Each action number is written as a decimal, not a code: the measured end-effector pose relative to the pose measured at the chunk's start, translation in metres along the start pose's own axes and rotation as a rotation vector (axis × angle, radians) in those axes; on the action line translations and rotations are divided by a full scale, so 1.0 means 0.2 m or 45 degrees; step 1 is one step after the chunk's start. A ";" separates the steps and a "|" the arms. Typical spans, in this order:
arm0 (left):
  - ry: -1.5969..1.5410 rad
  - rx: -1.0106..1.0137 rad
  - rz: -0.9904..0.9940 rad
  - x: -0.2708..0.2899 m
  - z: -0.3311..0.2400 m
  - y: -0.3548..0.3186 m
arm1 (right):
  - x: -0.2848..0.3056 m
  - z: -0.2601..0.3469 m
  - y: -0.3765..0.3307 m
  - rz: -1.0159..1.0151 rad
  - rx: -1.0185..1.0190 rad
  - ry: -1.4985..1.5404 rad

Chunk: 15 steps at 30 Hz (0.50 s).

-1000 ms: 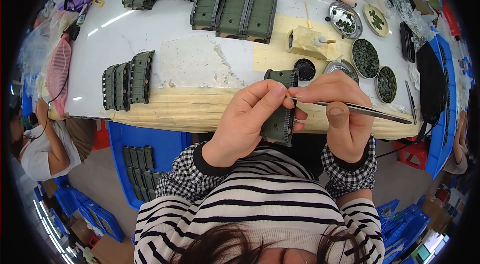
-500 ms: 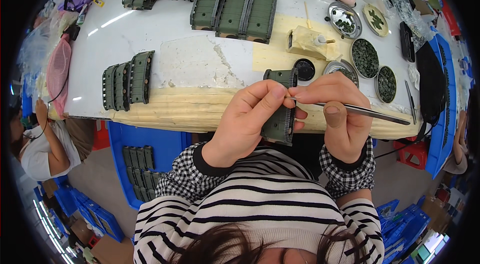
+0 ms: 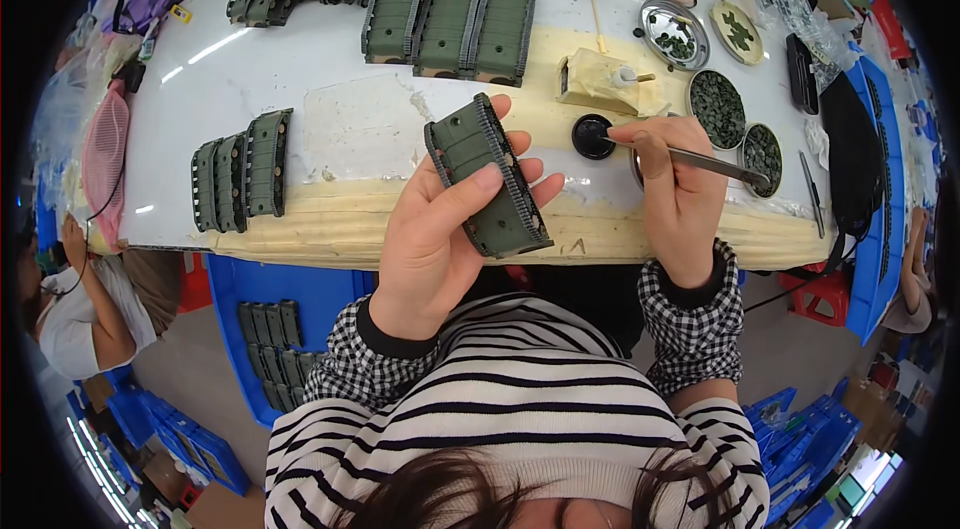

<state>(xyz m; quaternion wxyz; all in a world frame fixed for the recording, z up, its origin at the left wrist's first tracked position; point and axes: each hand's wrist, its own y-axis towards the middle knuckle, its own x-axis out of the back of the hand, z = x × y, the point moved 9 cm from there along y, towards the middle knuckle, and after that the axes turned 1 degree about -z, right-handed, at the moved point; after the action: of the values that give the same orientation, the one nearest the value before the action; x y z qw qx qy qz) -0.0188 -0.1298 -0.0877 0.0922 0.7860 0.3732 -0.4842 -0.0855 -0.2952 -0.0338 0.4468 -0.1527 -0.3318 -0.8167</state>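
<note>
— White counter (image 3: 320, 54) at twelve o'clock from my chest, crowded with dishes and tins around one to two o'clock.

— And your grip?

— My left hand (image 3: 425, 239) holds a green curved panel (image 3: 462, 149), thumb across its face, at one o'clock from that wrist. My right hand (image 3: 685, 194) pinches tweezers (image 3: 722, 167), tip at a round black dish (image 3: 589, 138), two o'clock from the panel. Whether the tip carries anything, I can't tell.

— What could go wrong?

— Their back end reaches over the small tin (image 3: 781, 157) of dark green bits (image 3: 760, 147), at two o'clock from my right hand. A careless wrist swing could catch its rim and spill them.

— And the panel?

— It sits near the counter's front edge, gripped by thumb against fingers. If my thumb slackens, it could slide away toward six o'clock. If the dish's contents are wet, which I can't make out, a wandering tip might smear the panel's face.
</note>
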 end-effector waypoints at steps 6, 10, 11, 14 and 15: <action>-0.070 0.007 -0.039 0.03 0.01 -0.01 | -0.01 0.02 0.01 0.003 0.076 -0.099; -0.067 -0.006 -0.084 0.02 0.00 -0.02 | -0.02 0.02 0.01 0.017 0.083 -0.110; -0.076 -0.009 -0.097 0.02 0.00 -0.03 | -0.02 0.02 0.01 0.017 0.087 -0.112; 0.029 -0.005 -0.101 0.02 -0.02 -0.04 | -0.02 0.02 0.01 0.014 0.102 -0.115; 0.053 -0.022 -0.118 0.03 -0.02 -0.04 | -0.02 0.02 0.01 0.012 0.105 -0.116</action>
<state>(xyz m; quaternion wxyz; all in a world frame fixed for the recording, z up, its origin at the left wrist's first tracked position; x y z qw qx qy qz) -0.0196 -0.1189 -0.0881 0.0686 0.7771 0.4150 -0.4682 -0.0817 -0.2899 -0.0327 0.4410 -0.1728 -0.3844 -0.7924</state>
